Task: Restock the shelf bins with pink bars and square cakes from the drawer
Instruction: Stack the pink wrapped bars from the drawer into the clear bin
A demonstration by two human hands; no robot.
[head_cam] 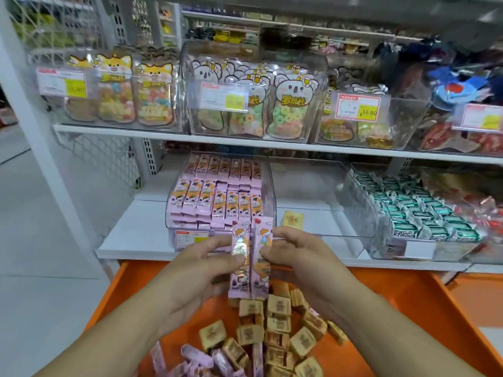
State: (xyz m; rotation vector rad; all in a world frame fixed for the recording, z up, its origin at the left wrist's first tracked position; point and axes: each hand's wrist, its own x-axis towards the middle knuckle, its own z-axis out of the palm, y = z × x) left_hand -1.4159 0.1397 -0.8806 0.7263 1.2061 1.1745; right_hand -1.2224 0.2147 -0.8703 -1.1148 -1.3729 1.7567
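A: Hands?
B: Two pink bars [250, 258] are held upright, side by side, over the far end of the orange drawer [424, 303]. The left bar is pinched by the left hand [198, 265], thumb on its front. The right bar is gripped by the right hand [296, 257], fingers curled round it.

A: Pink bin?
B: The clear bin [269, 186] on the lower shelf [130, 235], just beyond the hands, is filled with rows of pink bars.

A: Neighbour bin?
B: The clear bin to the right [307, 180] is seen with one yellow packet [292, 219] near its front left corner.

A: Drawer stock?
B: Square cakes [277, 319] are piled loose mid-drawer. More pink bars [196, 359] are lying at the near edge.
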